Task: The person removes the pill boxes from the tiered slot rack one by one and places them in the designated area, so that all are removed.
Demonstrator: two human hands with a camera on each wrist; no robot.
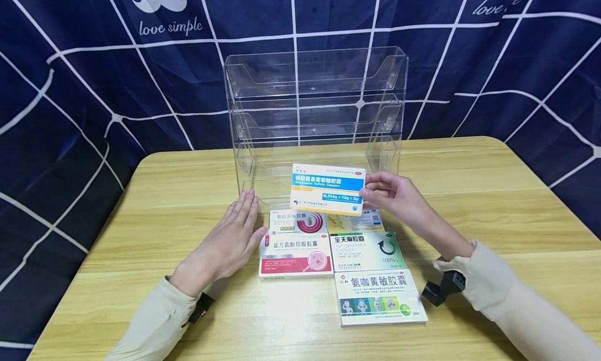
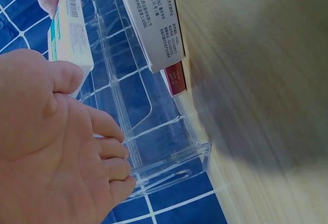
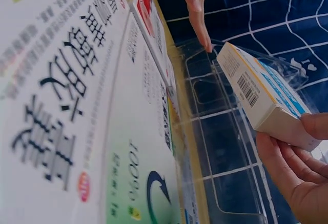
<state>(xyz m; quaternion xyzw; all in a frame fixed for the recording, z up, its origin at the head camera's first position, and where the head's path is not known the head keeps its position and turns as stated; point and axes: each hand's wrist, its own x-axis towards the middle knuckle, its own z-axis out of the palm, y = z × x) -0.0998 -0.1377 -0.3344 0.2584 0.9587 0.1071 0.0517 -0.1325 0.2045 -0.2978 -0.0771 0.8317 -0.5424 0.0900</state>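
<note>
Pinched at its right end between thumb and fingers, a white, blue and yellow medicine box (image 1: 327, 190) is held by my right hand (image 1: 392, 194). The box faces me, tilted, before the lowest tier of a clear acrylic rack (image 1: 315, 116). In the right wrist view its barcode side (image 3: 251, 88) shows, with the thumb on one face and fingers underneath. My left hand (image 1: 230, 241) has its fingers straight, fingertips at the rack's lower left front corner. The left wrist view shows that palm (image 2: 56, 147) beside the rack, holding nothing.
Several medicine boxes lie in front of the rack: a red and white one (image 1: 296, 256), a green and white one (image 1: 363, 252), and a white one (image 1: 380, 298) nearest me. Two more sit partly covered behind them. A dark blue checked cloth (image 1: 164, 79) hangs behind the wooden table (image 1: 178, 178).
</note>
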